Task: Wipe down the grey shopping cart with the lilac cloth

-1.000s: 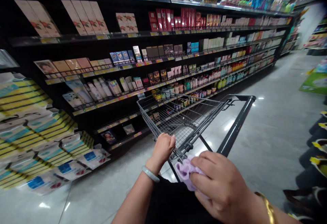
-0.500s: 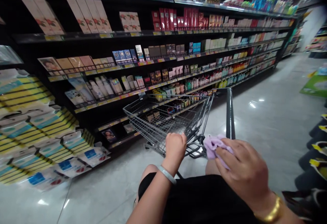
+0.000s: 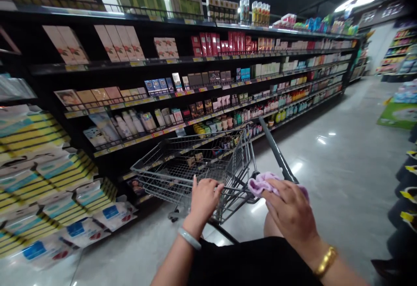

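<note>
A grey wire shopping cart [image 3: 182,164] stands in front of me in a store aisle, its basket holding nothing I can see. My left hand [image 3: 203,199] grips the cart's near rim with its fingers curled over the wire. My right hand [image 3: 288,210] presses a lilac cloth [image 3: 260,184] against the cart's dark handle bar [image 3: 276,155], fingers closed over the cloth. A pale bangle is on my left wrist and a gold bracelet on my right.
Long black shelves [image 3: 195,81] of boxed and bottled cosmetics run along the left. Stacked yellow-and-white packs [image 3: 42,177] fill the near-left display. The glossy grey floor [image 3: 342,155] stretches away to the right, with dark displays at the right edge.
The cart has swung leftward, its handle bar now angling up to the left. Both hands stayed on it, my right hand sliding the cloth along the bar.
</note>
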`<state>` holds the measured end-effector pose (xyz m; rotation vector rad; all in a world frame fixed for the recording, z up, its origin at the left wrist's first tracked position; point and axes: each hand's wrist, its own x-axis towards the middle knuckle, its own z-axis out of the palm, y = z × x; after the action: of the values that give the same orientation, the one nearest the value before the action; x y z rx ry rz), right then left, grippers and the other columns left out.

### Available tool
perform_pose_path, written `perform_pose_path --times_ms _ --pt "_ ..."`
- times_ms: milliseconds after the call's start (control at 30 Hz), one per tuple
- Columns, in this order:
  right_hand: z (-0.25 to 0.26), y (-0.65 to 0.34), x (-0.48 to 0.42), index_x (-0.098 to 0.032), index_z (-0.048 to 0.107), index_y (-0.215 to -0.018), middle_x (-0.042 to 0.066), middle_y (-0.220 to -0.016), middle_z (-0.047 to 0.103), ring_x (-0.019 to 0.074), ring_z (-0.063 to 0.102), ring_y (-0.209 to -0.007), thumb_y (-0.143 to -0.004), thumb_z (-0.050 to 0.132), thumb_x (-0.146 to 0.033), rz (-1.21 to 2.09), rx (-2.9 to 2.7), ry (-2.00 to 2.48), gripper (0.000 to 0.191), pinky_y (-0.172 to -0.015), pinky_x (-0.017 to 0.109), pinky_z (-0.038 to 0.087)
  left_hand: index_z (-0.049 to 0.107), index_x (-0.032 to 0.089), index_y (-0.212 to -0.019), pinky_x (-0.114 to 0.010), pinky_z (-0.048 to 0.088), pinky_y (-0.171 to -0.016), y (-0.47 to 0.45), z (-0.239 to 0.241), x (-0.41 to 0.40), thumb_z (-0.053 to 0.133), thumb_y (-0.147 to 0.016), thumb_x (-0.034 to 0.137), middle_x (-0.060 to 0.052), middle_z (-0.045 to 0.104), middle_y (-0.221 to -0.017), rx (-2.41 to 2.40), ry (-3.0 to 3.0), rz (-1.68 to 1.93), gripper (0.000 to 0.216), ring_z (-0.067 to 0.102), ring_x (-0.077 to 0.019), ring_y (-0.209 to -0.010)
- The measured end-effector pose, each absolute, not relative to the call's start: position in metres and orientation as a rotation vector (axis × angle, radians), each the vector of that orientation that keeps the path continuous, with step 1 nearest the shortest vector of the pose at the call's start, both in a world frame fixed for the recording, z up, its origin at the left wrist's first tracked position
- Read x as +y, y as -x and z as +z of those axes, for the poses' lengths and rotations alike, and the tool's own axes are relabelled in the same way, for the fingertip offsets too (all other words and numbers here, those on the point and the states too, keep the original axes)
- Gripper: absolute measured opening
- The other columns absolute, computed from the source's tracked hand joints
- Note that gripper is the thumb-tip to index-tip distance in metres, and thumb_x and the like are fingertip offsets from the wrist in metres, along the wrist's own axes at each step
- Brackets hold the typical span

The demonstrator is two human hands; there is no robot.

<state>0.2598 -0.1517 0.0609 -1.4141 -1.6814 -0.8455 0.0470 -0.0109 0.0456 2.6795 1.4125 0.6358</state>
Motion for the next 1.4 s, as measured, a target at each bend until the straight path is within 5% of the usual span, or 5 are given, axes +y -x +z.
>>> perform_pose_path --times_ms 167,333,667,1167,1400 --pt "0.023 -0.239 -0.115 -0.027 0.074 -0.098 0.006 -0.109 0.066 0.0236 0.053 -0.104 -0.084 0.066 -0.011 -0.845 -1.623 1.360 0.022 -0.090 0.041 0.047 0.065 0.022 -0.083 -0.036 0.036 -0.089 -0.039 0.040 0.008 0.044 -0.095 0.054 -0.004 0.065 -0.084 1.473 -2.773 0.465 0.040 0.058 -0.0207 -0.089" --pt "0.016 -0.241 -0.100 -0.025 0.074 -0.095 0.006 -0.111 0.063 0.0209 0.055 -0.106 -0.086 0.061 -0.010 -0.671 -1.641 1.266 0.022 -0.088 0.036 0.050 0.063 0.022 -0.081 -0.035 0.032 -0.077 -0.054 0.032 0.002 0.040 -0.096 0.055 -0.004 0.064 -0.084 1.592 -2.756 0.544 0.042 0.057 -0.0214 -0.088" --pt "0.002 -0.241 -0.067 -0.025 0.074 -0.092 0.007 -0.110 0.061 0.0221 0.054 -0.103 -0.085 0.057 -0.009 -0.607 -1.649 1.257 0.024 -0.089 0.039 0.052 0.063 0.023 -0.087 -0.035 0.032 -0.079 -0.063 0.032 -0.008 0.036 -0.099 0.046 -0.006 0.066 -0.089 1.681 -2.702 0.530 0.038 0.057 -0.0232 -0.093" --pt "0.036 -0.224 -0.028 -0.025 0.069 -0.108 0.007 -0.112 0.065 0.0240 0.051 -0.099 -0.083 0.059 -0.012 -0.384 -1.902 1.518 0.030 -0.087 0.037 0.048 0.057 0.029 -0.133 -0.031 0.044 -0.093 -0.026 0.052 0.006 0.042 -0.098 0.035 -0.006 0.067 -0.126 1.419 -2.617 0.356 0.040 0.064 -0.0201 -0.111" --pt "0.019 -0.191 -0.018 -0.027 0.068 -0.115 0.008 -0.125 0.062 0.0246 0.050 -0.112 -0.088 0.051 -0.009 -0.420 -1.717 1.447 0.037 -0.096 0.042 0.046 0.070 0.024 -0.097 -0.032 0.043 -0.078 0.050 0.056 0.026 0.030 -0.098 0.054 -0.008 0.075 -0.092 1.682 -2.636 0.025 0.051 0.068 -0.0244 -0.090"
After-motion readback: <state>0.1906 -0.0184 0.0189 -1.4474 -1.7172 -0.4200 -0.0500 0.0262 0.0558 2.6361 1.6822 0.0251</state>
